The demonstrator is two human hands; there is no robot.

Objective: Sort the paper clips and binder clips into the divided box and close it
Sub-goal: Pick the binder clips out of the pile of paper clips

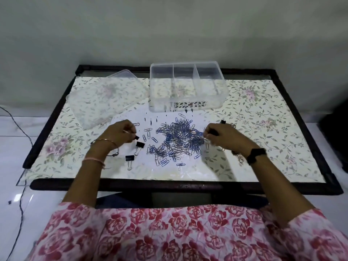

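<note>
A heap of blue and silver paper clips (pixel 177 140) lies in the middle of the table. My left hand (pixel 118 131) is closed on a small black binder clip (pixel 136 137) at the heap's left edge. My right hand (pixel 220 137) pinches something at the heap's right edge; what it holds is too small to tell. Two more black binder clips (pixel 140 145) (pixel 130 158) lie near my left wrist. Another binder clip (pixel 223 121) lies beyond my right hand. The clear divided box (pixel 188 106) stands open behind the heap, its three compartments empty.
The box's clear lid (pixel 105 98) lies at the back left of the table. A floral mat (pixel 263 129) covers the dark-framed table (pixel 188 187). More clips (pixel 239 157) lie under my right wrist. A cable (pixel 20 127) runs over the floor on the left.
</note>
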